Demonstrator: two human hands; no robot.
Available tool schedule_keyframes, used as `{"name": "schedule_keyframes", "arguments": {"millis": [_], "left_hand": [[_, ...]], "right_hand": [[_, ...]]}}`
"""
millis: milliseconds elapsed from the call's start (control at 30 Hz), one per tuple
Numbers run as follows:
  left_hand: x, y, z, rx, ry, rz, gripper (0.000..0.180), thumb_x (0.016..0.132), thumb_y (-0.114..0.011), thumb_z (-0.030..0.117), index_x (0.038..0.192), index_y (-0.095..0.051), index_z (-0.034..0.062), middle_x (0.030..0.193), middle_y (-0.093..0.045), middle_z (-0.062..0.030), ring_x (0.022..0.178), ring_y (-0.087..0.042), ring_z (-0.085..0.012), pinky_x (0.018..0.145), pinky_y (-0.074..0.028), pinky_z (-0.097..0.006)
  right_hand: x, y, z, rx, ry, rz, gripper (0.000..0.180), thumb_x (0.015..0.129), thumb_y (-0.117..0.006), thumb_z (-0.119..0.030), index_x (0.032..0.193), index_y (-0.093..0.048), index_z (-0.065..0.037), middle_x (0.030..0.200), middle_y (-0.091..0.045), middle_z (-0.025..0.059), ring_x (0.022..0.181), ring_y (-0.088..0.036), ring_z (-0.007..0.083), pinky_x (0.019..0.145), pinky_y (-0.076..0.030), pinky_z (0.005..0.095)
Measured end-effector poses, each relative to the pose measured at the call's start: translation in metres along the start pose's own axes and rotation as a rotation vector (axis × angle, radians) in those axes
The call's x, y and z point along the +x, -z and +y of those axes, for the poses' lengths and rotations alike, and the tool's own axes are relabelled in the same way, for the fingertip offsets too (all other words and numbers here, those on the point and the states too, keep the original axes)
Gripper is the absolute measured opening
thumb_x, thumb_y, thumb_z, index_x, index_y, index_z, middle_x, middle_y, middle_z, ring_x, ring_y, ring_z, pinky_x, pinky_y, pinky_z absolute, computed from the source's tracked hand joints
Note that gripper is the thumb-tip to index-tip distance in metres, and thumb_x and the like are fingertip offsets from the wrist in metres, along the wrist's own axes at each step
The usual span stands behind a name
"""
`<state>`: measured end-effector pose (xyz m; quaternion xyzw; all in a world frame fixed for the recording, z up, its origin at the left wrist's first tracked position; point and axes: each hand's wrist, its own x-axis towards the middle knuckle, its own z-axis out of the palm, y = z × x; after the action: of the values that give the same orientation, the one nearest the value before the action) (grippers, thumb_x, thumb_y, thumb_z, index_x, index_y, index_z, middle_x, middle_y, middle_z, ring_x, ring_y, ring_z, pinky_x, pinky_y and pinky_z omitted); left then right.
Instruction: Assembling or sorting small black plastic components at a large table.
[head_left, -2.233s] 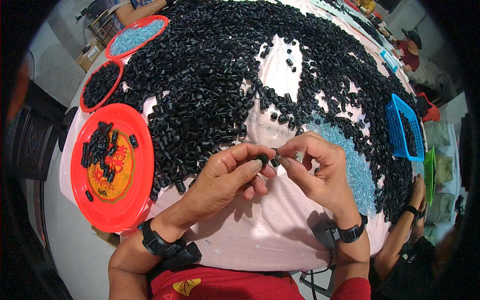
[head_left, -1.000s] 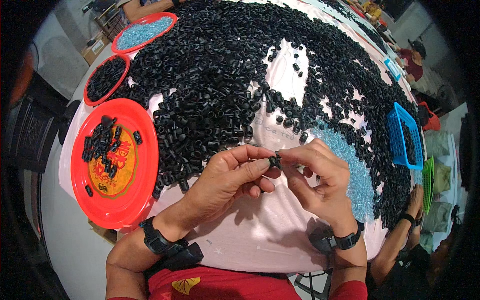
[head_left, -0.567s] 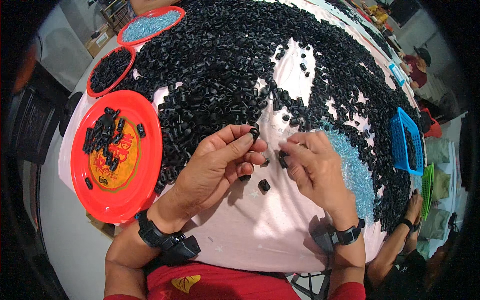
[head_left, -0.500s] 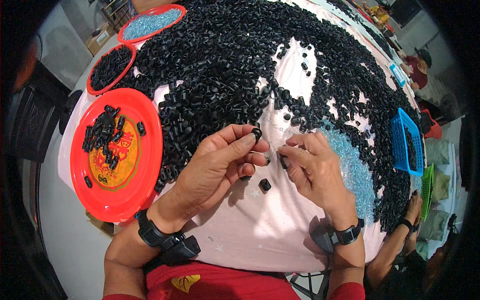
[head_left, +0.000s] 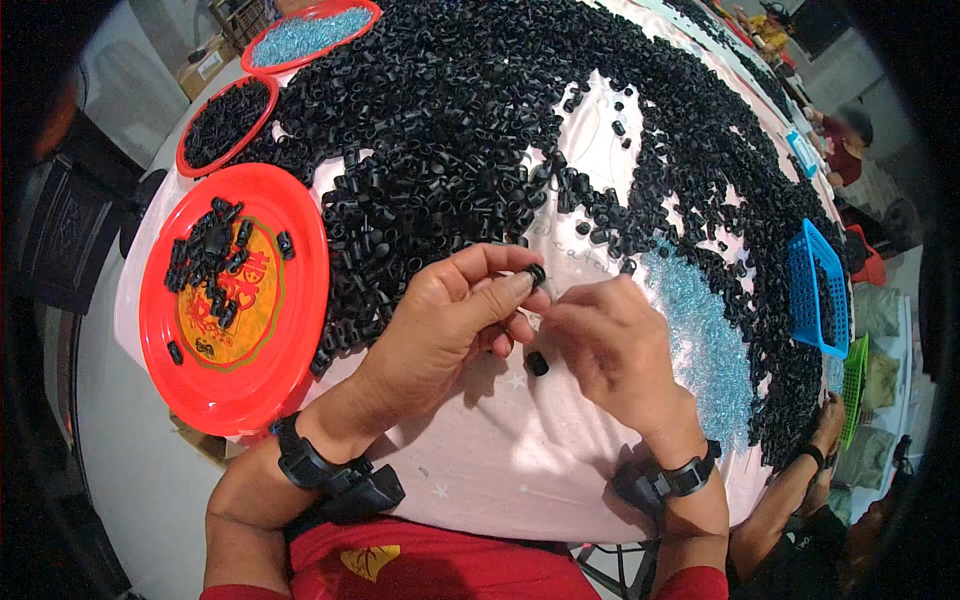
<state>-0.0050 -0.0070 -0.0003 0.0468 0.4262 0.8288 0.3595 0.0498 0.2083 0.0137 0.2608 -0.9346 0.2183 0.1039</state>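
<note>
Between the thumb and forefinger of my left hand (head_left: 440,325) is a small black plastic cap (head_left: 537,274), held above the pink cloth (head_left: 480,440). Close by its right side is my right hand (head_left: 620,345), fingers drawn together in a pinch and slightly blurred. Whatever those fingertips hold is hidden. Below, between the two hands, another small black part (head_left: 537,363) lies on the cloth. A wide heap of black plastic caps (head_left: 430,190) spreads just beyond my hands. Clear bluish small pieces (head_left: 700,335) lie in a pile right of my right hand.
A red oval plate (head_left: 290,345) with several black parts stands at left. Behind it are a red dish (head_left: 183,160) of thin black pieces and a red dish (head_left: 247,62) of clear pieces. A blue basket (head_left: 800,300), green basket (head_left: 853,395) and another person's arm (head_left: 800,490) are at right.
My right hand has moved up and left toward my left fingertips. The dark piece seen at its fingers before is now out of sight. The left hand keeps its cap, now tilted differently.
</note>
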Motion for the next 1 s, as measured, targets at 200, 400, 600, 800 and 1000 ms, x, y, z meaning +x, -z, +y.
{"name": "schedule_keyframes", "arguments": {"millis": [200,400,600,800,1000], "left_hand": [[0.000,-0.007,-0.009,0.098,0.059,-0.060,0.031,0.106,-0.059,0.018,0.132,-0.060,0.0011,0.107,-0.069,-0.0044,0.083,-0.064,-0.0057,0.069,-0.051,-0.018],[0.002,-0.006,-0.013,0.116,0.086,-0.117,0.028,0.105,-0.060,0.018,0.129,-0.062,0.0018,0.105,-0.069,-0.0032,0.081,-0.064,-0.0059,0.069,-0.052,-0.019],[0.001,-0.007,-0.015,0.161,0.057,-0.099,0.027,0.104,-0.062,0.017,0.127,-0.064,0.0019,0.105,-0.070,-0.0031,0.083,-0.065,-0.0060,0.070,-0.052,-0.020],[0.000,-0.011,-0.015,0.263,0.051,-0.064,0.026,0.103,-0.063,0.015,0.125,-0.065,0.0020,0.103,-0.071,-0.0018,0.084,-0.065,-0.0050,0.070,-0.052,-0.020],[-0.003,-0.015,-0.011,0.373,-0.027,-0.042,0.029,0.101,-0.067,0.015,0.128,-0.064,0.0041,0.103,-0.071,-0.0005,0.082,-0.064,-0.0043,0.068,-0.050,-0.019]], "right_hand": [[-0.001,0.007,-0.012,0.320,-0.218,0.352,0.030,0.078,-0.075,0.010,0.104,-0.075,-0.004,0.099,-0.070,0.0103,0.087,-0.067,0.0206,0.068,-0.053,0.0294],[0.001,0.006,-0.009,0.222,-0.106,0.323,0.031,0.078,-0.078,0.007,0.107,-0.075,-0.003,0.097,-0.069,0.0093,0.082,-0.064,0.0215,0.067,-0.052,0.0302],[0.000,0.007,-0.007,0.188,-0.078,0.289,0.032,0.076,-0.076,0.005,0.107,-0.076,-0.004,0.095,-0.068,0.0107,0.081,-0.064,0.0263,0.069,-0.051,0.0343],[-0.001,0.012,-0.011,0.111,-0.080,0.274,0.029,0.077,-0.075,0.005,0.105,-0.075,-0.004,0.092,-0.068,0.0106,0.078,-0.064,0.0236,0.065,-0.050,0.0314],[-0.004,0.014,-0.012,0.413,-0.294,0.357,0.024,0.086,-0.073,0.004,0.107,-0.076,-0.006,0.100,-0.072,0.0078,0.081,-0.066,0.0119,0.060,-0.048,0.0228]]}}
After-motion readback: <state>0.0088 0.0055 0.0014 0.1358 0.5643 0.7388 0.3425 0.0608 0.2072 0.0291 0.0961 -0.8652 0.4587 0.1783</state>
